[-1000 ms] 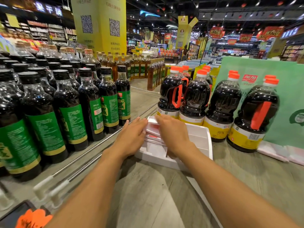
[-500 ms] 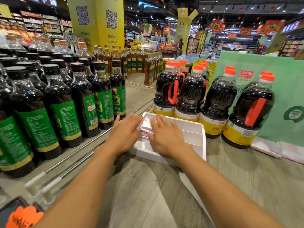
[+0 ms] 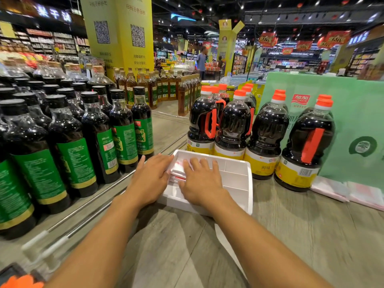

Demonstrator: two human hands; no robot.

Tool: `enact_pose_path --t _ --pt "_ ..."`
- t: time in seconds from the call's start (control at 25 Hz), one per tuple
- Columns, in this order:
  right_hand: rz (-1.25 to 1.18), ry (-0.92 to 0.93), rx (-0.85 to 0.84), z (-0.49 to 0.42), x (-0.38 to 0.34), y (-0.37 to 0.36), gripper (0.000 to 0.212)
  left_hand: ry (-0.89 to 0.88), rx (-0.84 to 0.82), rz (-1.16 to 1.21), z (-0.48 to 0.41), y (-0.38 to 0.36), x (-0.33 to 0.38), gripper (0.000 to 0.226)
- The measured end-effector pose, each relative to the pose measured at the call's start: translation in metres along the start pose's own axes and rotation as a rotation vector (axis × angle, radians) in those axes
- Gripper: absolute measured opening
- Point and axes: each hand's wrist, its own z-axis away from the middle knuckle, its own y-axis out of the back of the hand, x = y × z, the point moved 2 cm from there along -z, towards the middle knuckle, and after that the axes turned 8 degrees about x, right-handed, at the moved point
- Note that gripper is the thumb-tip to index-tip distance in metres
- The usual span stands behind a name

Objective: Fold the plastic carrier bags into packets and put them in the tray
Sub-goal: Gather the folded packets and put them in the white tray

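Folded packets (image 3: 178, 169) lie in the left compartment of the tray (image 3: 236, 163) under the right hand (image 3: 202, 183), grip apart and flat. The left hand (image 3: 152, 179), fingers likewise straight, touches the tray's left rim. Both hands lie as they did half a second earlier.

One wide-angle camera sits on the person's head and faces forward and down. It is close — the left hand (image 3: 150, 179) and right hand (image 3: 203, 185) reach from the bottom edge to the white compartmented plastic tray (image 3: 236, 179) at mid-frame on the grey wood-grain counter (image 3: 301, 235). Dark bottles with green labels (image 3: 68, 154) crowd the left edge; the shop aisles recede behind, blurred.
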Motion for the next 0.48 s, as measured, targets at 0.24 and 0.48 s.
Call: enact_pose_path --t 0.24,0.48 --pt "-0.173 0.037 0.301 0.037 0.034 0.022 0.065 -0.101 0.072 -0.027 0.0 0.0 0.007 0.046" --pt "-0.053 -0.017 0.444 0.108 0.134 0.046 0.062 -0.208 0.103 -0.032 -0.005 -0.001 0.05 0.053"
